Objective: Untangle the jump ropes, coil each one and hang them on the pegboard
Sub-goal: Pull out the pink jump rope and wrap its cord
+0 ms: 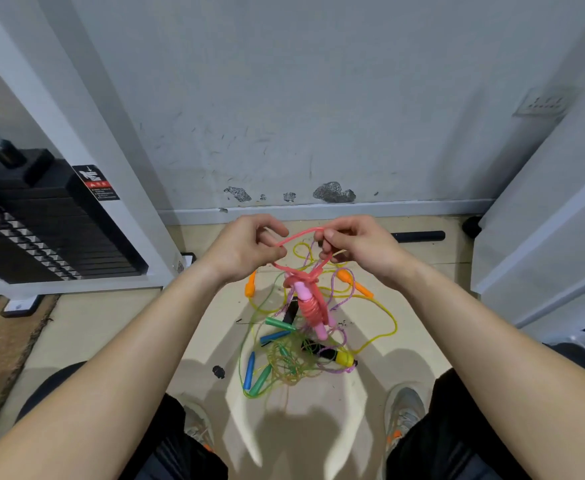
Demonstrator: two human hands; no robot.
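My left grip (249, 244) and right grip (356, 247) both pinch the loop of the coiled pink rope (313, 306); I judge it nearly done, the tangle (284, 362) on the floor (111, 341) remaining, nothing hung.

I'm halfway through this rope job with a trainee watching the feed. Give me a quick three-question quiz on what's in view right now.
1. True or false: the left hand and the right hand both grip the pink rope.
2. Which handle colour is absent from the tangled pile on the floor? A orange, B green, C white.
3. Where does the pink rope's wrapped bundle hang, relative to the hands?

Key: 1 true. 2 C. 3 Below the hands, above the tangled pile.
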